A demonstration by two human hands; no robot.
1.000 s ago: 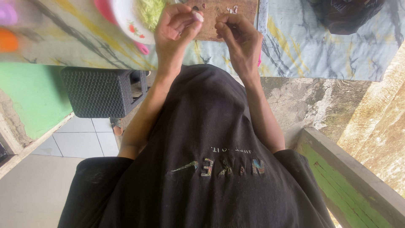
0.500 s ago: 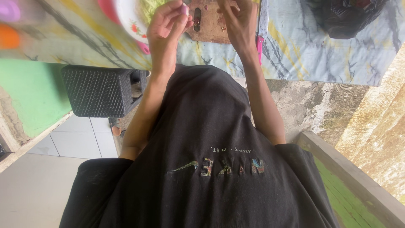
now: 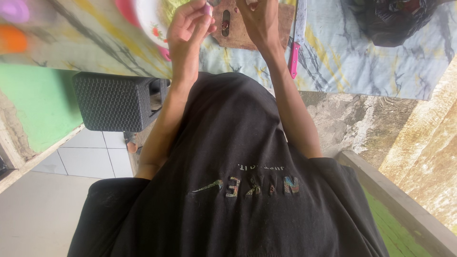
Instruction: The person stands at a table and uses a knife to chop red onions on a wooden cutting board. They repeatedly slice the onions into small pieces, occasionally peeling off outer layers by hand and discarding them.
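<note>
Pinching a small purple piece (image 3: 207, 8), left hand (image 3: 188, 28) is hovering beside the wooden cutting board (image 3: 238, 33); right hand (image 3: 259, 21) is over the board, grip unclear. Peeling underway; pink-handled knife (image 3: 297, 40) is lying unused just past the board.

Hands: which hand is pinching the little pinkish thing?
The left hand, beside the white plate, pinches the small pinkish piece in its fingertips. The right hand is over the brown cutting board, nearer the knife.

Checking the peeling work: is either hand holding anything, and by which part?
The left hand pinches a small purplish piece at its fingertips. The right hand seems to grip something small too; what, cannot be told.
</note>
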